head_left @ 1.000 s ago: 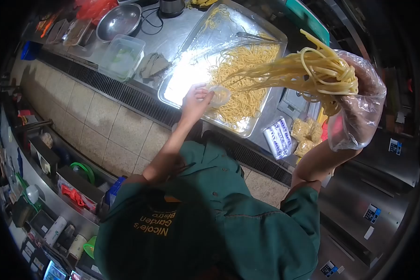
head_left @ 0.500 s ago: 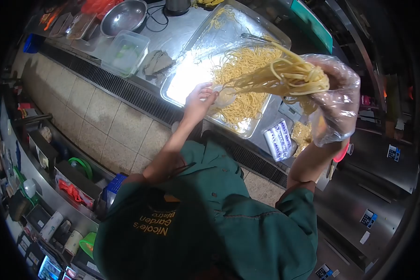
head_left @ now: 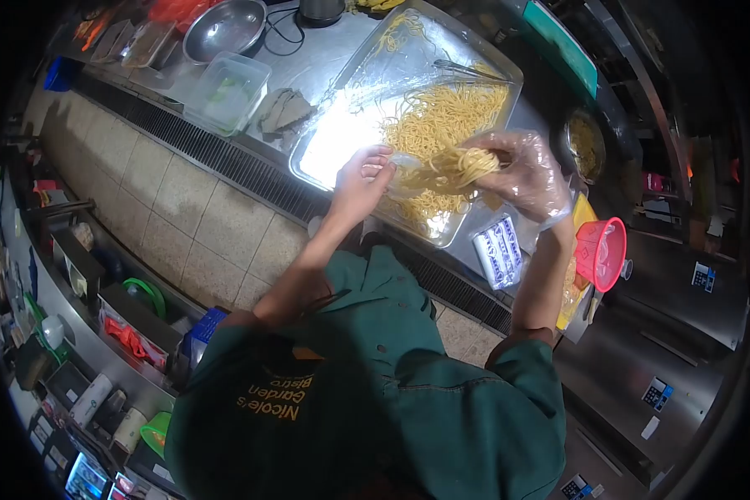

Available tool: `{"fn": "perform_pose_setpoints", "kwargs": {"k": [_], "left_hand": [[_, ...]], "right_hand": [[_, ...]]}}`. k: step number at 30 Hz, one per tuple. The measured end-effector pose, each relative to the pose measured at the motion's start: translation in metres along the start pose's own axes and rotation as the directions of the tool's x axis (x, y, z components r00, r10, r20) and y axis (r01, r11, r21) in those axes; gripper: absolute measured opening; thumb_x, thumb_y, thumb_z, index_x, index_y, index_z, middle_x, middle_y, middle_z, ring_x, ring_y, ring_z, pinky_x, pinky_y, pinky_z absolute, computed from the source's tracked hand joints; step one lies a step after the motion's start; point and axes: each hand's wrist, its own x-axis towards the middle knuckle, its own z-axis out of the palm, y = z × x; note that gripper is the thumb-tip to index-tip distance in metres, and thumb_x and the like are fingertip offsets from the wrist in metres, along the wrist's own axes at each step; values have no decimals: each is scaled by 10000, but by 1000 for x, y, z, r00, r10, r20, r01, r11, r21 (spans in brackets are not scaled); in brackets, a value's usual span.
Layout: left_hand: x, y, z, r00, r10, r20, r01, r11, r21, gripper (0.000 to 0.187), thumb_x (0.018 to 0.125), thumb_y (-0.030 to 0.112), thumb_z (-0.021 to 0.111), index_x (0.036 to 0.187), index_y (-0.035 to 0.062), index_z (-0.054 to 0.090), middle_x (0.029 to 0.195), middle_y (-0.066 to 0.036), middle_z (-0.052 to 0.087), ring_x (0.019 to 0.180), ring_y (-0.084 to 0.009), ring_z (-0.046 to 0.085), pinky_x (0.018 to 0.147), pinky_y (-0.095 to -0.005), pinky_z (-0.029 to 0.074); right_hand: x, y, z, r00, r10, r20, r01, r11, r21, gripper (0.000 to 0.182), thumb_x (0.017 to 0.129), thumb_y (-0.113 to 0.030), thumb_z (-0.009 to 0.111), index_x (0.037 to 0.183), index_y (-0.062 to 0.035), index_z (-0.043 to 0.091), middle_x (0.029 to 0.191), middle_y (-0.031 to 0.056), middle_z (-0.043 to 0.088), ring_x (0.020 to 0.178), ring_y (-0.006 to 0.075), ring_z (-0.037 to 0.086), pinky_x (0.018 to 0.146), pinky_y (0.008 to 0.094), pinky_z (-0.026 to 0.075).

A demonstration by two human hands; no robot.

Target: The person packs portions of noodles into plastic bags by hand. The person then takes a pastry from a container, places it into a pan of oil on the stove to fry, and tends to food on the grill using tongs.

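A bistro-lettered shirt (head_left: 442, 400) and noodle tray (head_left: 329, 143) show a restaurant kitchen.

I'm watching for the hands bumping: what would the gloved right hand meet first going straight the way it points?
Probably the clear plastic bag in the left hand, just beyond the noodles the right hand holds, though depth is unclear from this view.

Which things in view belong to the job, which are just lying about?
Likely in use:
- noodles in the gloved right hand
- clear plastic piece in the left hand
- metal tray of noodles

Apparently lying about:
- metal bowl
- clear tub
- cloth
- red basket
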Motion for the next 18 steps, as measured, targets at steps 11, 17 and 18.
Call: {"fn": "perform_pose_setpoints", "kwargs": {"k": [11,17,18], "left_hand": [[-4,16,15,988,117,102,-116,993,-11,379,931,66,586,1280,76,438,989,-36,535,799,-69,528,676,-217,460],[-9,27,17,973,80,218,-103,990,97,402,942,49,543,1325,75,424,1066,-71,531,919,-98,536,762,-259,478],[-10,23,17,966,88,242,-115,988,99,399,944,45,535,1328,72,430,1092,-81,539,952,-110,549,773,-269,488]], "right_hand": [[14,38,43,984,173,39,-135,872,-471,348,652,-62,758,979,44,703,823,222,686,754,294,696,704,358,538],[10,86,76,987,147,-65,-161,882,-442,210,661,-90,725,844,12,705,645,201,616,616,263,653,608,381,493],[9,85,78,963,256,-85,-269,899,-347,201,674,-91,725,844,14,706,649,180,629,630,235,656,616,366,496]]}}
